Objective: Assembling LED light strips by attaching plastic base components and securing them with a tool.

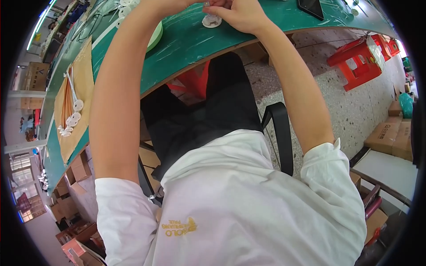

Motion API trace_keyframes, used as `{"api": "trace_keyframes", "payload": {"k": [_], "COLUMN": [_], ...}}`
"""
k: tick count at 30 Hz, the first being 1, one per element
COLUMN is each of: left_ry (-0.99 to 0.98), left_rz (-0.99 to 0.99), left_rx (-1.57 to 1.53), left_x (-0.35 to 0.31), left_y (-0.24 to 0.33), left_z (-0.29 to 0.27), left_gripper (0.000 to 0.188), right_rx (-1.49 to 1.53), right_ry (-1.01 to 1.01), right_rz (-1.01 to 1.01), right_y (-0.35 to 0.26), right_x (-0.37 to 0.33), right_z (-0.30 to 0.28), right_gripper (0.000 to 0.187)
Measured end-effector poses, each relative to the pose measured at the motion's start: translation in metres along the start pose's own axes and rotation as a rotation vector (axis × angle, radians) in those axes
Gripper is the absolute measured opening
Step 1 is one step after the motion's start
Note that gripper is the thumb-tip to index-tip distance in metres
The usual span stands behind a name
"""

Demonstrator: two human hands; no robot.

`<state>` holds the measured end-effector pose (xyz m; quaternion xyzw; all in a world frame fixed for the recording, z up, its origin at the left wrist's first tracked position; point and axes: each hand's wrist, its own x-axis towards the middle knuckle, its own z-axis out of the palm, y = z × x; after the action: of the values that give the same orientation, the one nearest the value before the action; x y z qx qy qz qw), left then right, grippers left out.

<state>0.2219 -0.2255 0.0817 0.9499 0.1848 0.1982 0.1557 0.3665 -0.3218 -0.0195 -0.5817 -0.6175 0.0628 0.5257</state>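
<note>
At the upper edge, over a green table [191, 44], my two hands come close together. My right hand [239, 15] is closed, its thumb and fingers pinched near a small clear part; what exactly they grip is hard to make out. Just below that thumb sits a small clear piece with a round white base [212, 21], on or just above the table. Of my left hand [179, 3] only the wrist side shows; its fingers are cut off by the picture's edge. Beside my left forearm lies a pale green round thing [155, 36], partly hidden.
A black phone [312, 7] lies right of my hands. On the left, brown cardboard [86, 80] carries several thin rods with white discs [73, 119]; more white discs [126, 9] lie farther off. Red stools [357, 62] stand at right, near cardboard boxes [390, 135].
</note>
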Motion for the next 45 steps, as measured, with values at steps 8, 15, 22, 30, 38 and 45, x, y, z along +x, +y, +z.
{"api": "trace_keyframes", "payload": {"k": [8,15,22,30,38,45], "left_ry": [-0.047,0.076,0.1,0.07,0.34,0.144], "left_rz": [0.059,0.045,0.068,0.048,0.034,-0.118], "left_rx": [0.081,-0.124,0.021,-0.009,-0.352,-1.487], "left_x": [0.01,-0.008,-0.004,0.001,-0.034,-0.162], "left_y": [-0.005,-0.013,-0.013,-0.013,-0.013,0.053], "left_z": [0.003,0.015,0.013,0.014,0.032,0.052], "left_gripper": [0.025,0.022,0.022,0.022,0.036,0.043], "right_rx": [0.025,0.028,-0.04,-0.018,0.061,0.702], "right_ry": [0.022,0.009,-0.004,0.013,0.094,0.139], "right_rz": [-0.013,-0.024,-0.054,-0.081,0.177,0.328], "right_y": [0.003,0.002,0.006,0.007,-0.028,-0.121], "right_x": [0.0,0.0,0.003,0.003,-0.014,-0.077], "right_z": [0.0,0.001,0.001,-0.002,-0.003,-0.029], "right_gripper": [0.015,0.016,0.019,0.019,0.023,0.012]}}
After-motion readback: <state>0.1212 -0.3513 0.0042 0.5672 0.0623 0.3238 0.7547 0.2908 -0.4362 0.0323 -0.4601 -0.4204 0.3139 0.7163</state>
